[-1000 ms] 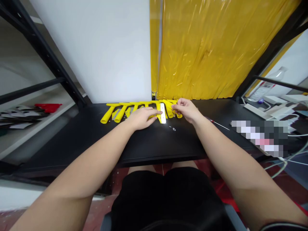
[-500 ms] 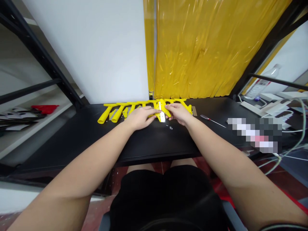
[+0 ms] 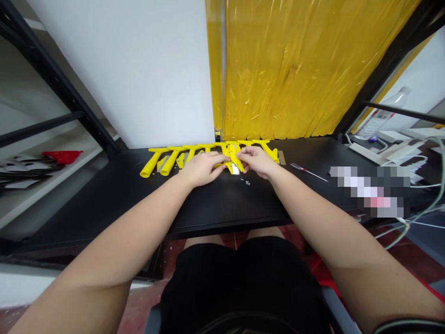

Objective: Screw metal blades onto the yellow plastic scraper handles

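Note:
A small yellow plastic piece (image 3: 237, 159) is pinched in my right hand (image 3: 257, 162), which bends over it from the right. It lies across a flat silvery metal blade (image 3: 235, 170) and covers most of it. My left hand (image 3: 203, 168) comes in from the left, fingers closed on the yellow plastic part (image 3: 231, 169) under the blade; the grip is partly hidden. Behind both hands runs a row of yellow plastic handles (image 3: 169, 163) with round tube ends, some with metal plates between them. Several tiny screws (image 3: 247, 183) lie on the black table just in front.
A screwdriver (image 3: 309, 171) with a red and clear handle lies to the right. Beyond it are a blurred-out object (image 3: 370, 192), white cables and a plastic bottle (image 3: 384, 113). A white panel (image 3: 139, 74) and yellow plastic sheeting (image 3: 295, 69) stand behind the black table (image 3: 222, 208).
The yellow piece in my right hand has moved left and now covers most of the metal blade, which was more exposed before. My left hand has stayed nearly still.

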Demonstrator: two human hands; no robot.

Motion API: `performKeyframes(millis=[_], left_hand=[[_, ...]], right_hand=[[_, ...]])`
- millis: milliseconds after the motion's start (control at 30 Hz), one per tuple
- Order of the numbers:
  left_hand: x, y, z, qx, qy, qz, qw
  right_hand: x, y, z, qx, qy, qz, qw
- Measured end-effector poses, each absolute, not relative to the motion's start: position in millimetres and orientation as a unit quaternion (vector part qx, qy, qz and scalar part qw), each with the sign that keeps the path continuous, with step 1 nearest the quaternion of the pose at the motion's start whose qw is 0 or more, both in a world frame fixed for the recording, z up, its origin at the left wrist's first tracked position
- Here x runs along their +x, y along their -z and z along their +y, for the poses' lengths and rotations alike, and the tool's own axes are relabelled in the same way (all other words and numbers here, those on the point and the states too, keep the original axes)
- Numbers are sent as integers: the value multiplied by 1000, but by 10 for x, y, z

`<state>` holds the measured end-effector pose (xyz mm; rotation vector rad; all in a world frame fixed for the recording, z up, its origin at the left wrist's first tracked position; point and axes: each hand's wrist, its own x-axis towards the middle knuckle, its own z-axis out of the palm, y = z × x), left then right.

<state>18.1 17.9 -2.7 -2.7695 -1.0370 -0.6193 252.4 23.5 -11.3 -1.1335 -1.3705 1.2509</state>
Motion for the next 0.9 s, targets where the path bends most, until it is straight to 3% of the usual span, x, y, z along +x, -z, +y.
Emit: performKeyframes(millis=[300,900], left_hand=[[213,-18,104,-894,183,-407,53],[185,36,186,-925,222,-304,51]], right_hand=[[2473,98,202,-464,-536,-549,442],[2501,48,176,-454,-554,-510,476]])
